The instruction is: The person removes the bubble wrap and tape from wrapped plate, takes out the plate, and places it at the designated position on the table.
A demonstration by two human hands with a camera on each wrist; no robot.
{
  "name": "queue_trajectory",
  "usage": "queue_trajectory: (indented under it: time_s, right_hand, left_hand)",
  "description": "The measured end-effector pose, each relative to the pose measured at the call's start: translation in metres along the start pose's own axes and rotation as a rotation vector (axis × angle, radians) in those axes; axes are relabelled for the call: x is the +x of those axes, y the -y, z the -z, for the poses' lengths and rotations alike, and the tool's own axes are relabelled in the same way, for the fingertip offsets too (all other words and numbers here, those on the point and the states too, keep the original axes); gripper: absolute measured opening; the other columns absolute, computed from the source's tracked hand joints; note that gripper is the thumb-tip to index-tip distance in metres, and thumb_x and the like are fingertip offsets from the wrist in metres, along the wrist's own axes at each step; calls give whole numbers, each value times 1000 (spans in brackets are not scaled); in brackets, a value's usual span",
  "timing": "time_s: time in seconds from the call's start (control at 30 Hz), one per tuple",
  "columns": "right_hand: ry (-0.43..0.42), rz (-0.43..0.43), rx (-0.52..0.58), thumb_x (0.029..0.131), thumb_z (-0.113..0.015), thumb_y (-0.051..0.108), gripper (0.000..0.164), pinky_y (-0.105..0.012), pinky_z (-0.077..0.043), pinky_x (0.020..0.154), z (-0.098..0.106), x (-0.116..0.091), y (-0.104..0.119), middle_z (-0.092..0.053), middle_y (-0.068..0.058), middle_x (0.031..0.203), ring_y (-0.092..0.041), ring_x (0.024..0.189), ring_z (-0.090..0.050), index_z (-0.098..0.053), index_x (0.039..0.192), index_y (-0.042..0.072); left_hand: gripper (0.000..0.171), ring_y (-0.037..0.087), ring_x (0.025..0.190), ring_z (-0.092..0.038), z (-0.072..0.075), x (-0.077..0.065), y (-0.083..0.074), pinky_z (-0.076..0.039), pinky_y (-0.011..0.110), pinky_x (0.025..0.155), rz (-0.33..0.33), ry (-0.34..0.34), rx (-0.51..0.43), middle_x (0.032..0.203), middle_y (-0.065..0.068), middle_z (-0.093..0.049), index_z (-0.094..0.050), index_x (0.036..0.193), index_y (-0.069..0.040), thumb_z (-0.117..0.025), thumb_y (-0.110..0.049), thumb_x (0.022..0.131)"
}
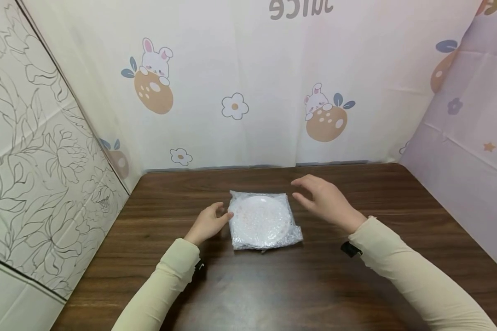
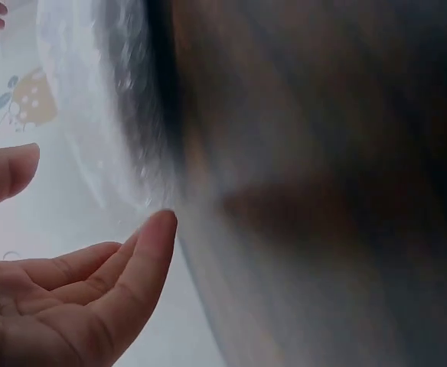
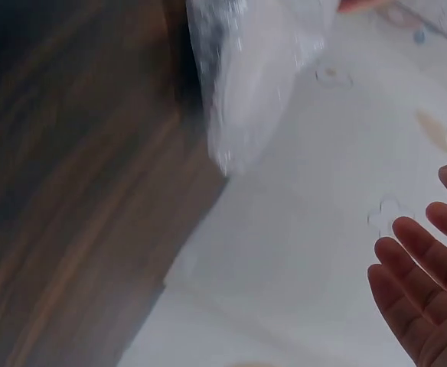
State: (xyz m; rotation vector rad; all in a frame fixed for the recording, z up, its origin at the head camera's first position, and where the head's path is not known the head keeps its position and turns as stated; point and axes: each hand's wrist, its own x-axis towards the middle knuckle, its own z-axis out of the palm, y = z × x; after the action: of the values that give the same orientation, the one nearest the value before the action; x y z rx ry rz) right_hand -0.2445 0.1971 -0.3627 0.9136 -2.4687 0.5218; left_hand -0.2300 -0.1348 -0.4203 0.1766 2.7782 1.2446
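Observation:
A round white plate (image 1: 262,218) wrapped in clear bubble wrap (image 1: 289,237) lies on the brown wooden table. At its left edge is my left hand (image 1: 209,223), thumb and fingers spread apart; the head view cannot settle whether the thumb touches the wrap. The left wrist view has the bent fingers (image 2: 143,267) close by the wrap, with nothing gripped. My right hand (image 1: 325,200) hovers off the upper right corner of the package, apart from it. Its fingers (image 3: 419,267) are relaxed and hold nothing in the right wrist view.
Dark wood grain covers the table (image 1: 157,266). A white curtain (image 1: 265,138) printed with rabbits, fruit and flowers hangs along the back edge. A floral panel (image 1: 45,151) stands at the left, and pale fabric (image 1: 464,133) closes the right side.

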Motion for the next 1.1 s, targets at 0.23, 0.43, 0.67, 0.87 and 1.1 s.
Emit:
queue_trajectory:
  time_s: [0.23, 0.43, 0.67, 0.87, 1.1]
  right_hand:
    - [76, 113, 16, 89, -72, 17, 25, -34, -57, 73, -22, -3, 22, -69, -3, 103, -16, 86, -66, -67, 112, 8]
    - [168, 167, 5, 90, -72, 21, 24, -32, -57, 74, -36, -8, 40, -69, -2, 102, -13, 88, -66, -68, 110, 9]
    - [259, 235, 34, 90, -71, 21, 23, -28, -56, 72, -46, -14, 53, -68, -2, 101, -12, 85, -65, -67, 108, 9]
    - [332, 281, 49, 89, -72, 21, 21, -25, -55, 73, -50, -17, 59, -66, 0, 99, -9, 84, -61, -67, 107, 11]
    - [375, 346, 13, 85, -76, 20, 20, -24, -54, 75, -56, -18, 63, -63, 3, 95, -9, 86, -61, -65, 101, 14]
  left_hand:
    - [66, 28, 103, -66, -10, 1, 3, -56, 42, 88, 50, 117, -92, 130, 21, -58, -40, 144, 6, -63, -32, 95]
    - [59, 19, 86, -66, -14, 2, 3, -61, 35, 74, 75, 184, -243, 118, 23, -57, -41, 139, 10, -65, -20, 95]
    - [47, 17, 80, -66, -16, 4, 2, -61, 35, 72, 83, 191, -288, 104, 17, -58, -47, 130, 11, -64, -14, 94]
    - [49, 18, 81, -68, -19, 5, 3, -61, 35, 72, 84, 192, -324, 105, 20, -61, -45, 134, 12, -62, -10, 94]
    - [53, 23, 80, -70, -20, 9, 2, -61, 37, 71, 85, 168, -320, 102, 20, -58, -41, 137, 14, -63, -8, 93]
